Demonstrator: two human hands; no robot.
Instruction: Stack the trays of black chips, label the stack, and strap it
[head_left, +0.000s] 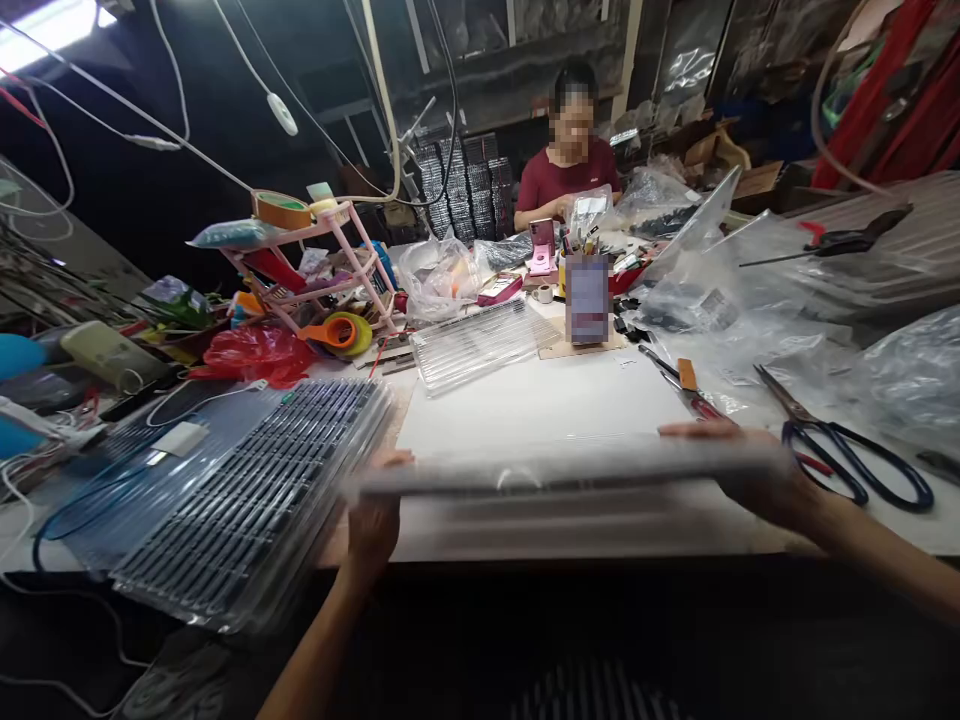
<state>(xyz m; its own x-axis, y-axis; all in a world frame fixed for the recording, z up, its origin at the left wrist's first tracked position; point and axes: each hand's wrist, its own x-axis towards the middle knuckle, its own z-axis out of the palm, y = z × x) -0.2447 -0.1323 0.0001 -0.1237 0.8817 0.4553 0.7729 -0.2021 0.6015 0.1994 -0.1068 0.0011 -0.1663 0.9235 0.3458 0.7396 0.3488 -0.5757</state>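
The bare left hand (376,515) and bare right hand (757,470) held opposite ends of a blurred, long, translucent plastic piece (570,468) over the white tabletop (540,400), between stacked ribbed plastic trays (255,490) and dark-blue-handled metal scissors (808,418).

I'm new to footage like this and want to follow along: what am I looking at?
There is no machine here. The single picture comes from a camera worn on a person's head, looking forward and down at their own bare hands.

The left hand and right hand hold a long piece between them, one at each end. It is blurred; it may be a clear tray seen edge-on, but I cannot be sure.

Beneath is a white table. At its left side is a tray stack with dark strips in rows. Farther back lies a clear tray, and at the right, scissors. Across the table sits another person in a dark red shirt.
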